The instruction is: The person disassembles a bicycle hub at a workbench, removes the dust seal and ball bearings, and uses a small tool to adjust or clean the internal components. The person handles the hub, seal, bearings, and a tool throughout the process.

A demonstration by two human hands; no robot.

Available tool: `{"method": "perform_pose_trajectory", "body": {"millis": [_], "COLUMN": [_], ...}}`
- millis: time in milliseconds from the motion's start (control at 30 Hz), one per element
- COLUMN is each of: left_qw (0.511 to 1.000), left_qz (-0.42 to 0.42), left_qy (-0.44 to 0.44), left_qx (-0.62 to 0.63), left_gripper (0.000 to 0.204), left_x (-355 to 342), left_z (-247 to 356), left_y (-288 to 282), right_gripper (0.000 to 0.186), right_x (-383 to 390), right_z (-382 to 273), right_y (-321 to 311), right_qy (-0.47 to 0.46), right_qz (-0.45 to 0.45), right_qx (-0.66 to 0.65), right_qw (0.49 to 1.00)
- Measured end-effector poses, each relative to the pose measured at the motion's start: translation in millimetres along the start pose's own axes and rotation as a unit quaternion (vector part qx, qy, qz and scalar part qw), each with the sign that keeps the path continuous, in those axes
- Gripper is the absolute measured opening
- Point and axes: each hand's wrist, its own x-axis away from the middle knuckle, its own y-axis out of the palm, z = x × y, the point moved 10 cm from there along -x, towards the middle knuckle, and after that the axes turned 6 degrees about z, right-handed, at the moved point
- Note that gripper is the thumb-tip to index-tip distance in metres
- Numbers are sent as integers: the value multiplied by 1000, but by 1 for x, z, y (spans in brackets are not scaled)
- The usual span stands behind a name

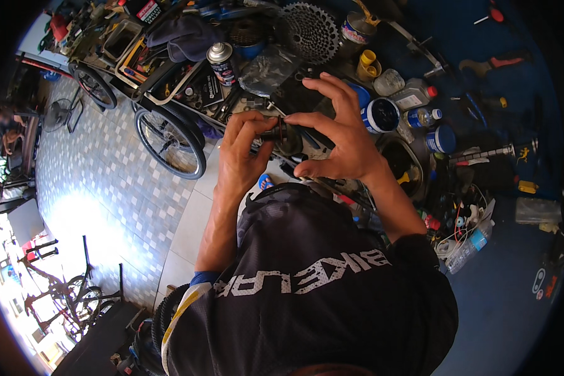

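My left hand [239,147] is closed, with thumb and fingers pinching a small dark cylindrical part [273,133]. A thin reddish-brown ring shows at the part's right end. My right hand [351,135] is spread beside it, its index fingertip at or against that ring and its thumb held well apart below. Whether the index finger presses on the ring I cannot tell. Both hands are raised over the near edge of a cluttered workbench. Behind them lie a clear plastic bag [271,70] and a spray can [222,62] with a pale cap.
A large bicycle cassette [307,32] stands at the back. Tubs, including an open blue-and-white one [381,115], and bottles such as a grey one [413,95] crowd the right. Bicycle wheels [169,141] stand on the left. Tools hang on the blue wall, among them a red-handled one [506,61].
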Motion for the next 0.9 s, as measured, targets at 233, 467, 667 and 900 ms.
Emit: {"method": "perform_pose_trajectory", "body": {"millis": [233, 467, 667, 900], "left_qw": [1000, 1000, 999, 998], "left_qz": [2, 4, -2, 0], "left_qy": [8, -26, -23, -55], "left_qx": [-28, -12, -26, -28], "left_gripper": [47, 48, 49, 47], "left_x": [-2, -2, -3, -5], "left_z": [1, -3, -6, -9], "left_y": [-2, -3, -3, -4], "right_gripper": [71, 69, 71, 73], "right_x": [0, -5, -1, 6], "right_z": [-27, -24, -26, -33], "right_y": [-1, -1, 1, 12], "right_qy": [-77, -83, -83, -98], "right_qz": [14, 26, 24, 11], "right_qx": [101, 128, 123, 139], "right_qw": [992, 988, 989, 985]}}
